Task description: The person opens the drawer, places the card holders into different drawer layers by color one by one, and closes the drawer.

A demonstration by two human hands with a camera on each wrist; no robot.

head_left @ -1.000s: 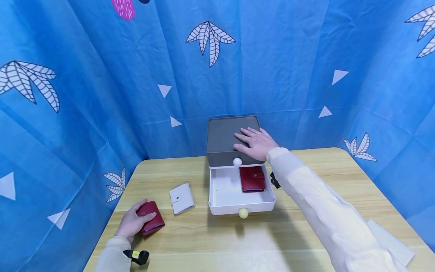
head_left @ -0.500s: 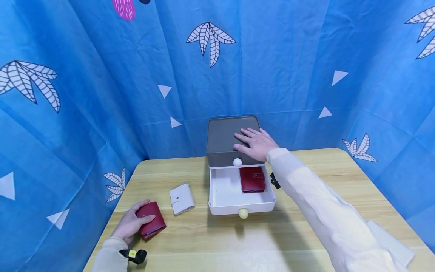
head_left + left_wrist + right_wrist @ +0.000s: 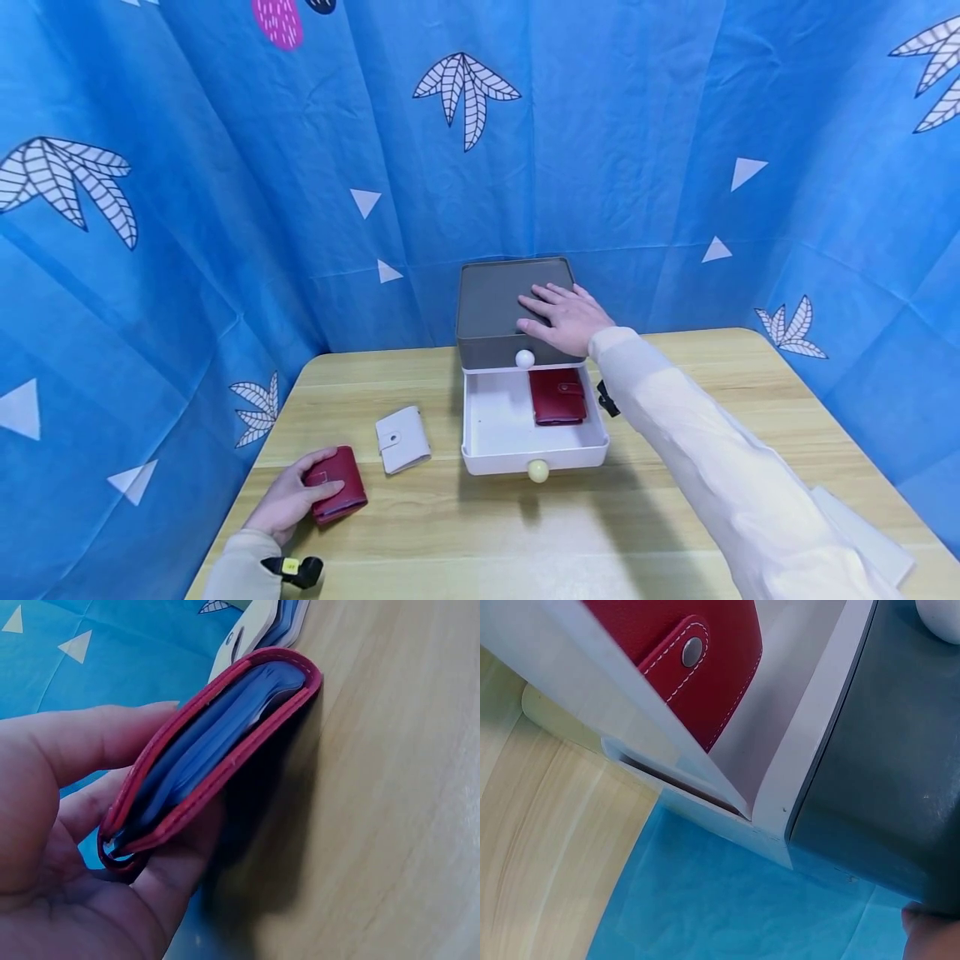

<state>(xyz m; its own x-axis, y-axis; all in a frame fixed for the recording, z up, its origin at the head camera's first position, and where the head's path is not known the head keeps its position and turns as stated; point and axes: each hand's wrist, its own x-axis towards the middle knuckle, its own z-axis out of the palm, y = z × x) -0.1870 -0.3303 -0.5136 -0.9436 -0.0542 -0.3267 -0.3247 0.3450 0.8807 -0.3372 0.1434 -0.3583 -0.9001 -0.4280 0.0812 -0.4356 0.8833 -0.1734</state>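
Observation:
My left hand (image 3: pixel 288 497) pinches a red card wallet (image 3: pixel 341 483) between thumb and fingers at the table's left. In the left wrist view the red card wallet (image 3: pixel 217 769) is tilted on its edge, its open side showing bluish sleeves. To its right lies a white card wallet (image 3: pixel 402 440) with a snap strap. Spread fingers of my right hand (image 3: pixel 566 318) rest on the grey top of a small drawer box (image 3: pixel 491 296). Below, the white lower drawer (image 3: pixel 498 417) is pulled out. Inside its right side lies another red snap wallet (image 3: pixel 557 396), also in the right wrist view (image 3: pixel 705 667).
The upper drawer, with a white knob (image 3: pixel 525 359), is closed. A pale round knob (image 3: pixel 537 471) juts from the lower drawer. A flat white item (image 3: pixel 862 533) lies at the right, partly behind my sleeve. A blue patterned curtain (image 3: pixel 630 167) surrounds the wooden table (image 3: pixel 420 550).
The red card wallet in my left hand has turned slightly and shifted a little to the right. My right hand stays on the box, and the drawer has not moved.

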